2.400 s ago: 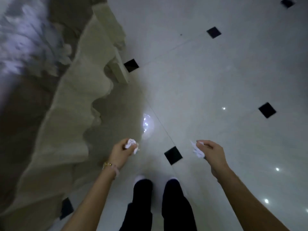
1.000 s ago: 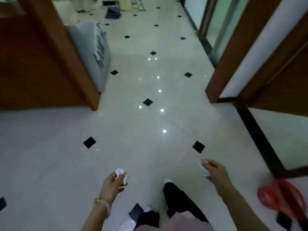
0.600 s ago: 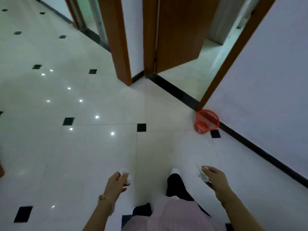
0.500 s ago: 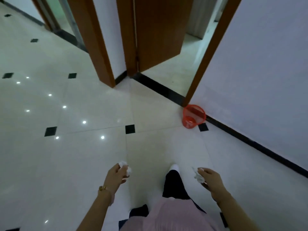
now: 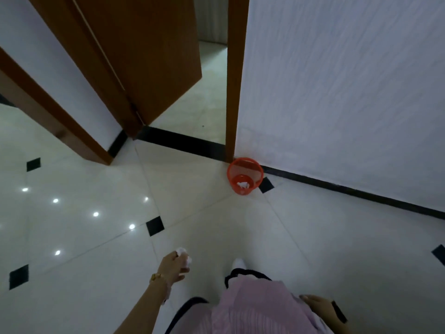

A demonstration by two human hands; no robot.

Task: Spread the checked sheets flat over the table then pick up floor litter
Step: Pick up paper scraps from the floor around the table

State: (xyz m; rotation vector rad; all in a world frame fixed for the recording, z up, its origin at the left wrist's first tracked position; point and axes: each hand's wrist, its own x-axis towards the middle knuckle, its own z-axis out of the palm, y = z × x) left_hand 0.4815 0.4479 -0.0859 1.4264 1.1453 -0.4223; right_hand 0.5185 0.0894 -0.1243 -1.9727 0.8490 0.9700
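Nearest the viewer, the person's right hand [image 5: 321, 309] is hanging low at the right edge beside a pink striped garment [image 5: 252, 307]. Its fingers are curling loosely, with something dark against the wrist. Whether it is carrying any litter cannot be told.

A little farther, left of centre, the left hand [image 5: 173, 265], wearing a gold bracelet [image 5: 156, 276], is reaching forward with the arm nearly straight. Its fingers are pinching closed around a small crumpled wad of white paper [image 5: 182, 252], which is poking out above the fingertips. The wad is looking light, soft and easily squashed, so a gentle fingertip pinch around its middle is likely enough.

Beyond lies a glossy white tiled floor [image 5: 216, 237] with small black diamond insets. Farther off, a small red mesh waste basket [image 5: 245, 175] is standing against the white wall, just beside a brown wooden door frame [image 5: 234, 80], with white scraps already lying inside it.
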